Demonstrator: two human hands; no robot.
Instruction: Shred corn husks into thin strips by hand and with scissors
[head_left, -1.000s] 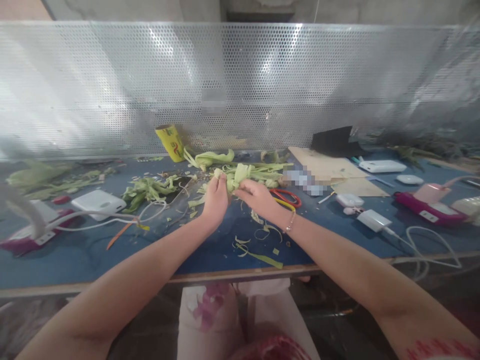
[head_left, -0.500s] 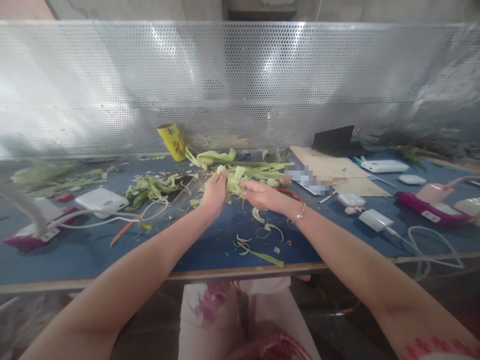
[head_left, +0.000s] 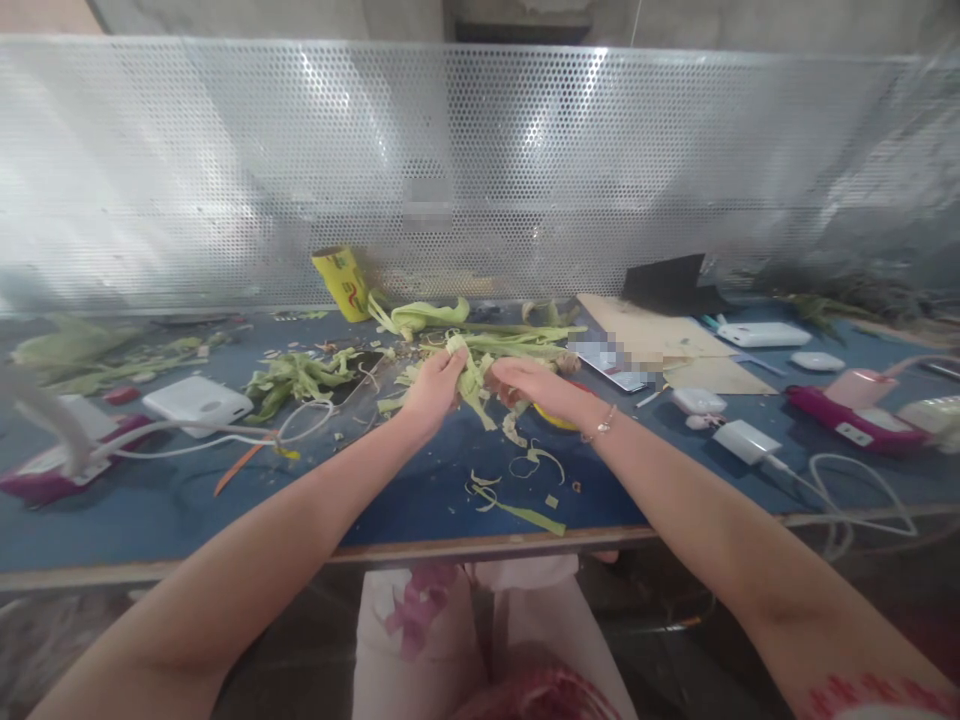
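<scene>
My left hand [head_left: 439, 383] is closed around a pale green leafy stalk [head_left: 474, 385], whose lower end hangs down between my hands. My right hand [head_left: 523, 385] meets it from the other side, fingers bent together against its right edge; the fingertips are partly hidden. Under my right hand lies a rounded object with a yellow rim [head_left: 559, 415], mostly covered. Behind my hands, long green stalks [head_left: 525, 335] and a curled green leaf [head_left: 424, 315] are spread on the blue table [head_left: 420, 490]. Thin peelings [head_left: 536, 517] are scattered in front.
Leaf trimmings [head_left: 296, 385] lie to the left, near a white power bank [head_left: 197, 403] with cables. A yellow can-like tube [head_left: 341, 283] leans by the perforated metal screen [head_left: 480, 150]. Rightward are a phone [head_left: 607, 362], cardboard [head_left: 637, 325], a white charger [head_left: 750, 440] and a purple power strip [head_left: 855, 418].
The leafy stalk has turned so that its end hangs lower, toward me. My left hand has shifted slightly right. More of the yellow-rimmed object shows beneath my right hand.
</scene>
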